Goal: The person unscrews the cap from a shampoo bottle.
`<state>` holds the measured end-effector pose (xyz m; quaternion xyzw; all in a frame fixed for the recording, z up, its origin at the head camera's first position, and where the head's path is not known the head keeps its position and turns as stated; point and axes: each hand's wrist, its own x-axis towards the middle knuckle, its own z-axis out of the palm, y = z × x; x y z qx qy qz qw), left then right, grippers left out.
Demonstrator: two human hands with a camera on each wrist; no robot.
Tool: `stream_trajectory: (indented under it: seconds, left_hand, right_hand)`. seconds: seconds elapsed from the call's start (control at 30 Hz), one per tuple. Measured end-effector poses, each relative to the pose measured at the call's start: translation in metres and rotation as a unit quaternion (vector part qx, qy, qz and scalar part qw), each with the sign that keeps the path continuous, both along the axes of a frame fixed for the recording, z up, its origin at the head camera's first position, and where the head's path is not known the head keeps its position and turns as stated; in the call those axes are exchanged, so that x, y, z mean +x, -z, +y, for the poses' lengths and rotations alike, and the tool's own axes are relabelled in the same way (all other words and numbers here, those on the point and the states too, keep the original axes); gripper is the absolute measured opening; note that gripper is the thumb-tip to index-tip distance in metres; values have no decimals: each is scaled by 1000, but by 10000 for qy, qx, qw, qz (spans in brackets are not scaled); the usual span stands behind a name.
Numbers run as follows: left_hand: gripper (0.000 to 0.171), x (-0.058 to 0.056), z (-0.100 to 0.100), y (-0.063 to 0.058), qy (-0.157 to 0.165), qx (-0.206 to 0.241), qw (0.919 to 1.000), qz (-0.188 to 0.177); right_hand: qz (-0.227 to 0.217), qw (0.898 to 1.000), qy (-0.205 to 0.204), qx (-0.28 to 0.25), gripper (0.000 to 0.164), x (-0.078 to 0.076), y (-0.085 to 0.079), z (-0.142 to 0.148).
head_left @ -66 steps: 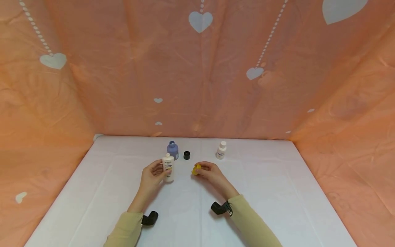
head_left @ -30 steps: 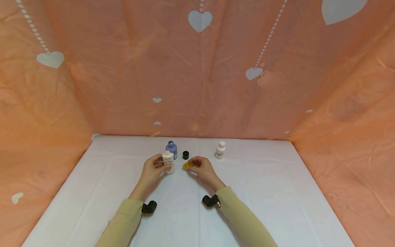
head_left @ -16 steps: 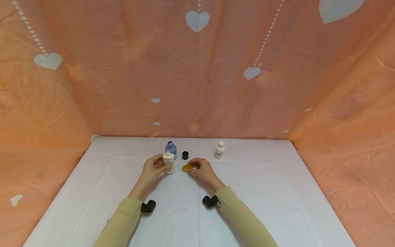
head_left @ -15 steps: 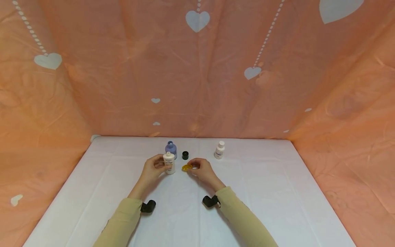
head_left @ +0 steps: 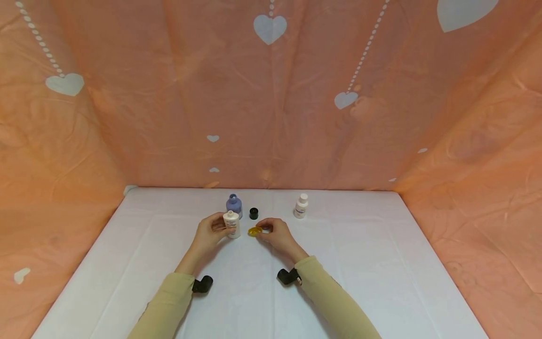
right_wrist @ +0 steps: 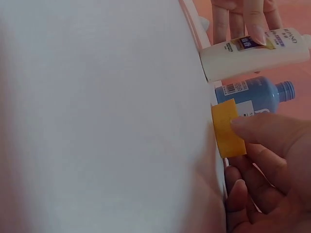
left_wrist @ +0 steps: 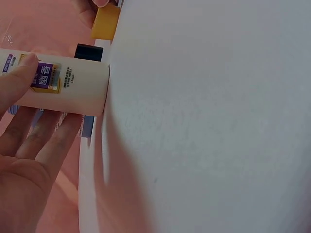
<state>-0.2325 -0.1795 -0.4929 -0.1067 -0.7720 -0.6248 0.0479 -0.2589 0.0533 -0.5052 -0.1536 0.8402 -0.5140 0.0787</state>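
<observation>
Right wrist view, up close: had the yellow cap (right_wrist: pixel 226 136) right down at the white tablecloth (right_wrist: pixel 107 121), with the thumb of the right hand (right_wrist: pixel 291 167) against its side. From the head view, looked flat and hollow side up, just beside the white bottle (head_left: pixel 232 221), yet apart from it. Stood upright, that bottle, in the left hand (head_left: pixel 209 231), bare at the neck; couldn't tell base touching cloth from base just above.

And how to do this well? Seemed to call for a light pinch, cap rim level with the cloth, no flick of the wrist. Called, too, for a plumb bottle and a gentle squeeze: probably quick to spill if tipped, being uncapped.

Now the fingers! On the right, bent inward, parted only by the cap, pinching it; couldn't tell lower fingers touching cloth from merely near. On the left, gripped the bottle's middle, thumb across the label, fingers behind and slightly spread.

Moving outward, spotted the black cap (head_left: pixel 253 213) beyond the yellow one, near but apart. Found the blue bottle (head_left: pixel 234 205) upright behind the white one, partly hidden, threaded neck bare. Well off to the right, saw the small white bottle (head_left: pixel 301 207), upright and capped. Past everything, caught the orange backdrop (head_left: pixel 190 94) with pale hearts.
</observation>
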Motion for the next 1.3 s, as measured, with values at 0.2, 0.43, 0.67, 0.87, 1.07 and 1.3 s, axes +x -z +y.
stream_trajectory:
  seconds: [0.2, 0.43, 0.67, 0.87, 1.07, 1.3]
  left_hand:
    - [43, 1, -3, 0, -17, -141, 9999, -24]
    - [43, 2, -5, 0, -30, -156, 9999, -39]
    - [41, 11, 0, -16, 21, -217, 9998, -12]
    - [45, 10, 1, -14, -25, -190, 9997, -172]
    - [49, 6, -5, -1, -52, -99, 9997, -225]
    - [50, 22, -15, -7, 144, 163, 9997, -139]
  right_hand:
    - [-22, 10000, -39, 77, 23, 0, 0, -1]
    - [26, 9999, -72, 112, 23, 0, 0, -2]
    - [53, 9999, -79, 134, 26, 1, 0, -2]
    - [242, 9996, -117, 40, 32, 1, -1, 3]
    - [311, 9991, -276, -127, 35, 3, -4, 11]
    - [364, 9974, -513, -357, 41, 12, -13, 26]
